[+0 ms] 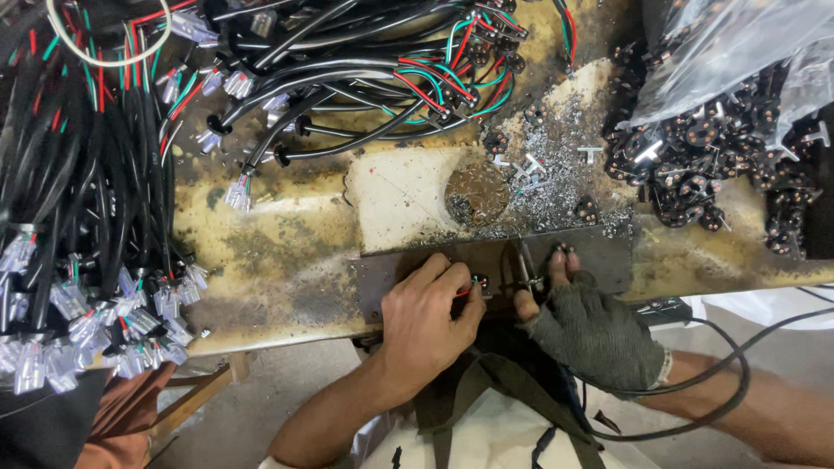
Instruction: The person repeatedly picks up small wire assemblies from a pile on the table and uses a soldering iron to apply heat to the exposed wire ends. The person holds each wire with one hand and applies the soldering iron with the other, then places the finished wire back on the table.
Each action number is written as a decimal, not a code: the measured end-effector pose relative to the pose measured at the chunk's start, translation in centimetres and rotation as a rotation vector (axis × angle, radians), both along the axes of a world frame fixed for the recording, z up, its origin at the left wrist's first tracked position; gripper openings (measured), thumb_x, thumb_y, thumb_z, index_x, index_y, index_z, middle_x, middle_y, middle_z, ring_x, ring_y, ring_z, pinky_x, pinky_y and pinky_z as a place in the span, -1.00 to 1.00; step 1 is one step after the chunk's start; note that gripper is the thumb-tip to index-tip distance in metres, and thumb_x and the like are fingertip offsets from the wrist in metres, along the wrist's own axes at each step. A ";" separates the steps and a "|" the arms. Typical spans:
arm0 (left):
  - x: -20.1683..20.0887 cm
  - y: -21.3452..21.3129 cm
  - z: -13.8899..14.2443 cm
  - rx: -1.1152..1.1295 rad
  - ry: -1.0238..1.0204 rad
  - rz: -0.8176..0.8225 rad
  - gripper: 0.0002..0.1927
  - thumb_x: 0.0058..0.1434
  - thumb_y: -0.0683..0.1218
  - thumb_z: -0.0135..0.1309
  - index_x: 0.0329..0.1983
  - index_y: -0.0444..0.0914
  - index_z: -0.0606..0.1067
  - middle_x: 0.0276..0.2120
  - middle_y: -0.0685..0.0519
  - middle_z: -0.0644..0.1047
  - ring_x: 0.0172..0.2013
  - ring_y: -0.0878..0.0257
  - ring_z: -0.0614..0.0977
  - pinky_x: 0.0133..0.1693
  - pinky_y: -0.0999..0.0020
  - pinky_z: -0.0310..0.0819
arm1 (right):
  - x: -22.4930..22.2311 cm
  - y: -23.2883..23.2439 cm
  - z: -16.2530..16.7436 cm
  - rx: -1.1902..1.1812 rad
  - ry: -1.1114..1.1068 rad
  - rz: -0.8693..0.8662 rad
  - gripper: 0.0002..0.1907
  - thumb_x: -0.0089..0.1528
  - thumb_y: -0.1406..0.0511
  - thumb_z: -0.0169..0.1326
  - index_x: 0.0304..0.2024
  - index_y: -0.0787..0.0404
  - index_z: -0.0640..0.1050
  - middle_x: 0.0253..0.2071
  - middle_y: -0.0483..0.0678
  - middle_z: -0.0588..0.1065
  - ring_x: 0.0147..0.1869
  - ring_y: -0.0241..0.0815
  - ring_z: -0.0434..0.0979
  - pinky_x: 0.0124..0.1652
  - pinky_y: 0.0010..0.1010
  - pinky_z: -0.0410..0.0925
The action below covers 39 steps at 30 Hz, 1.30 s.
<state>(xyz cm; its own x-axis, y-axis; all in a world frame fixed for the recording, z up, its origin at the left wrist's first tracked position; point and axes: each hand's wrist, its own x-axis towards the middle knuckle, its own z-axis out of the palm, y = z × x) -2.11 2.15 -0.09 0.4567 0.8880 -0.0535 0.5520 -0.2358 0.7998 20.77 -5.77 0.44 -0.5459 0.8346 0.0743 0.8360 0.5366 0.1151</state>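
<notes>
Item: thin red wire end (466,290) pinched in bare left hand (430,311), just left of the gloved right hand (584,323) pressing a small metal tool (527,267) on the dark plate (391,276); risk: wire may slip free, fingertips being crowded close together.

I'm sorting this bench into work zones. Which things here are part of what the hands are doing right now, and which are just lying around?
In hand:
left hand pinching a red wire end
right hand, in a fingerless glove, on the metal plate
small metal fitting between the hands

Lying about:
cable bundles
black round parts
plastic bag
metal shavings
</notes>
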 end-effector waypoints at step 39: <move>-5.1 5.1 5.8 0.670 0.483 0.084 -0.56 0.21 0.01 0.33 0.17 0.03 0.54 0.06 0.04 0.46 -0.01 0.03 0.55 -0.05 0.07 0.45 | -4.8 0.6 -6.9 -0.282 1.056 -0.770 -0.79 0.18 0.30 0.35 -0.22 0.19 0.57 -0.27 -0.10 0.57 -0.17 -0.24 0.57 -0.12 -0.40 0.42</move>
